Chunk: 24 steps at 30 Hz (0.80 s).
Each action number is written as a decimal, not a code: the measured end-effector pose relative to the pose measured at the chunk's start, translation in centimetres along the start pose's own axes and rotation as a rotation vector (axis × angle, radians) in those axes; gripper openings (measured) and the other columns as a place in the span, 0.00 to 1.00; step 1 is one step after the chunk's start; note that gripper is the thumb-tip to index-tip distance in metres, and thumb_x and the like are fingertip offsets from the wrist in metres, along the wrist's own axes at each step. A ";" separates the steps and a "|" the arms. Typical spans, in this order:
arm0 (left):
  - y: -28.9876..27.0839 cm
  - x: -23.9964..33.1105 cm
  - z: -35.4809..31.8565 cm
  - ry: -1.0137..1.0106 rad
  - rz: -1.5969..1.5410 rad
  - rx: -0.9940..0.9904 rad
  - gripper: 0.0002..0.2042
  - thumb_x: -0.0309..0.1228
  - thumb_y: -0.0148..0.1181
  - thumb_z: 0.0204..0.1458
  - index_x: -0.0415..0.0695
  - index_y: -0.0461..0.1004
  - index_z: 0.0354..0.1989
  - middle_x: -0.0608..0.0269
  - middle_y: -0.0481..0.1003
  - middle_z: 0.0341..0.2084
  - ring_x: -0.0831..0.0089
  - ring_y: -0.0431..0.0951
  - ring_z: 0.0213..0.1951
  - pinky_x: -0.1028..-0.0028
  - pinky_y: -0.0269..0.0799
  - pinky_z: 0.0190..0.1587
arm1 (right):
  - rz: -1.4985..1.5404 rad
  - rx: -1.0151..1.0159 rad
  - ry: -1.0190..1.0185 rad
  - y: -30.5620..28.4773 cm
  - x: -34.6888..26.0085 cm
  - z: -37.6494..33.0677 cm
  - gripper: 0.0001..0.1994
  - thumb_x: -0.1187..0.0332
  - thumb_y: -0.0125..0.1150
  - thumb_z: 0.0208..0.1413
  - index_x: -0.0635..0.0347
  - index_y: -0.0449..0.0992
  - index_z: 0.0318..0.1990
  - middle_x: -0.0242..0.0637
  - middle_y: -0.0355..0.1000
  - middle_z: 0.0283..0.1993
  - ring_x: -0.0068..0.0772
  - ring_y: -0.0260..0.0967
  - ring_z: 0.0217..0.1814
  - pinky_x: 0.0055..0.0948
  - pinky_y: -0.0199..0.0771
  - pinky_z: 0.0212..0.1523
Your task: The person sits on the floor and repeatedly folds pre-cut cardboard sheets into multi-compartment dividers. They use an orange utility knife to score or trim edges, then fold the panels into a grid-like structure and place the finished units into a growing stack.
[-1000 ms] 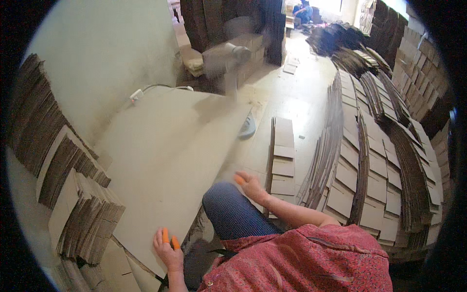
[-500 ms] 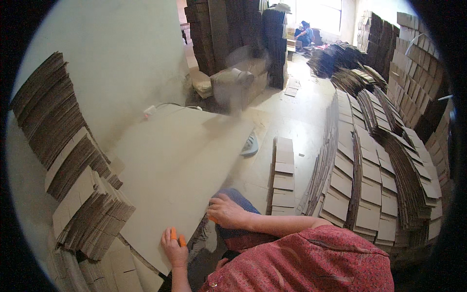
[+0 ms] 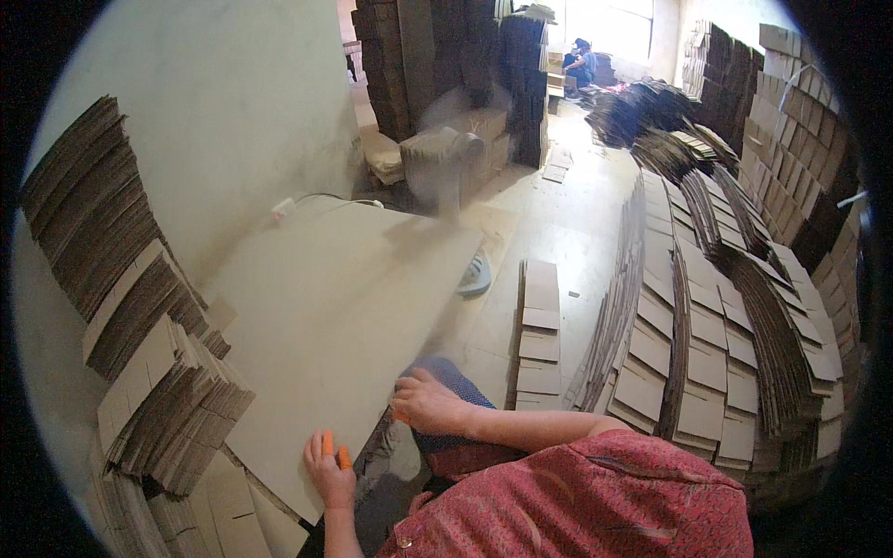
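Observation:
A broad pale tabletop (image 3: 316, 307) lies before me, with nothing in my hands that I can make out. Flat on its near edge rests my left hand (image 3: 329, 476), open, with orange covers on two fingers. My right hand (image 3: 430, 404) is at the table's right edge, beside a blue mesh cloth (image 3: 456, 379). Its fingers are curled in, and an orange cover shows at the fingertips. What these fingers hold, if anything, is hidden.
Slotted cardboard pieces (image 3: 177, 405) are stacked left of the table. Long rows of them (image 3: 707, 335) cover the right floor, with a narrow row (image 3: 539, 325) nearer. A blue-grey plastic item (image 3: 476, 276) is by the table's far right corner. A person (image 3: 581, 65) sits far back.

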<state>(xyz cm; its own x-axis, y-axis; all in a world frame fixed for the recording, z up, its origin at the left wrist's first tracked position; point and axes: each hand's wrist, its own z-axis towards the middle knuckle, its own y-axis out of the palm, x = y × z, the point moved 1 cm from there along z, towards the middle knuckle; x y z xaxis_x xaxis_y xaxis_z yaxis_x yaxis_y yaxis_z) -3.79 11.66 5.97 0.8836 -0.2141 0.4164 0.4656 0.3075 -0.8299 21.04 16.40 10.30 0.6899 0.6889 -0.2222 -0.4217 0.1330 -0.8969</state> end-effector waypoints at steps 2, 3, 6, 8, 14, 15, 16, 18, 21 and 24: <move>0.0 -0.1 0.1 0.011 0.039 -0.015 0.19 0.28 0.55 0.48 0.34 0.67 0.49 0.47 0.65 0.50 0.49 0.60 0.55 0.58 0.55 0.58 | 0.012 -0.003 0.002 0.5 0.1 0.0 0.07 0.63 0.57 0.44 0.54 0.73 0.28 0.33 0.71 0.35 0.36 0.61 0.51 0.40 0.52 0.54; -0.3 -0.6 0.0 -0.005 0.066 -0.011 0.19 0.28 0.55 0.48 0.34 0.67 0.49 0.47 0.65 0.50 0.49 0.60 0.55 0.58 0.56 0.57 | 0.024 -0.029 0.001 0.2 -0.2 0.3 0.07 0.63 0.58 0.44 0.53 0.73 0.29 0.33 0.71 0.35 0.35 0.61 0.51 0.40 0.52 0.54; -0.3 -0.9 -0.3 -0.010 0.012 -0.015 0.18 0.28 0.57 0.47 0.36 0.69 0.47 0.50 0.66 0.51 0.52 0.62 0.53 0.60 0.60 0.55 | -0.072 -0.152 -0.023 0.0 -0.2 0.4 0.09 0.62 0.57 0.44 0.52 0.74 0.33 0.34 0.71 0.36 0.37 0.61 0.52 0.45 0.53 0.55; -0.3 -1.0 -0.3 0.041 -0.055 0.020 0.17 0.28 0.58 0.46 0.37 0.71 0.45 0.50 0.68 0.48 0.52 0.65 0.51 0.60 0.62 0.54 | -0.010 0.011 0.006 0.2 0.1 -0.2 0.06 0.64 0.56 0.48 0.54 0.74 0.32 0.35 0.72 0.38 0.40 0.63 0.54 0.47 0.53 0.58; -8.4 -5.1 3.2 0.060 -0.093 0.279 0.16 0.26 0.57 0.47 0.36 0.71 0.45 0.47 0.69 0.46 0.50 0.68 0.48 0.59 0.62 0.54 | 0.029 0.043 0.072 -1.1 -0.6 0.1 0.10 0.64 0.57 0.51 0.58 0.76 0.37 0.37 0.75 0.40 0.41 0.64 0.55 0.47 0.53 0.58; -10.7 -6.1 4.6 0.066 -0.037 0.387 0.17 0.27 0.58 0.48 0.36 0.69 0.48 0.47 0.69 0.47 0.50 0.67 0.50 0.59 0.61 0.55 | 0.028 0.046 0.072 -1.4 -0.9 0.3 0.08 0.65 0.56 0.50 0.57 0.75 0.36 0.35 0.75 0.39 0.41 0.64 0.54 0.47 0.53 0.57; -13.1 -6.9 6.1 0.068 0.054 0.446 0.19 0.28 0.58 0.48 0.36 0.67 0.50 0.47 0.67 0.50 0.51 0.66 0.52 0.58 0.59 0.56 | 0.083 0.071 0.073 -1.3 -1.0 0.4 0.08 0.65 0.56 0.51 0.58 0.75 0.34 0.35 0.75 0.39 0.41 0.64 0.55 0.47 0.53 0.58; -17.2 -8.8 9.2 0.074 0.219 0.512 0.23 0.31 0.58 0.50 0.36 0.63 0.54 0.48 0.62 0.54 0.51 0.61 0.56 0.58 0.56 0.59 | 0.057 0.047 0.075 -1.4 -1.2 0.6 0.08 0.65 0.57 0.51 0.58 0.75 0.33 0.35 0.75 0.38 0.41 0.64 0.55 0.46 0.53 0.58; -20.7 -10.0 13.7 -0.068 0.378 0.421 0.25 0.34 0.57 0.51 0.37 0.60 0.57 0.48 0.58 0.58 0.51 0.55 0.61 0.58 0.52 0.61 | 0.057 0.036 0.085 -1.4 -1.0 0.7 0.08 0.64 0.57 0.51 0.58 0.75 0.33 0.35 0.75 0.39 0.41 0.64 0.55 0.46 0.52 0.58; -20.8 -10.6 17.3 -0.128 0.505 0.327 0.27 0.36 0.56 0.52 0.39 0.58 0.59 0.49 0.55 0.60 0.52 0.50 0.63 0.57 0.48 0.63 | 0.050 0.050 0.096 -1.1 -0.5 0.2 0.08 0.64 0.57 0.51 0.58 0.75 0.33 0.35 0.75 0.39 0.41 0.64 0.55 0.46 0.52 0.58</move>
<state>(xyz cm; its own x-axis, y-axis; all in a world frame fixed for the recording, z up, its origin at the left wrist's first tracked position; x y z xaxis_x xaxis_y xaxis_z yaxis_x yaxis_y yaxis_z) -21.98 23.54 25.24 0.9885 0.1393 0.0594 -0.0393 0.6149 -0.7876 21.06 16.05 11.52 0.7198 0.6241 -0.3040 -0.4839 0.1370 -0.8643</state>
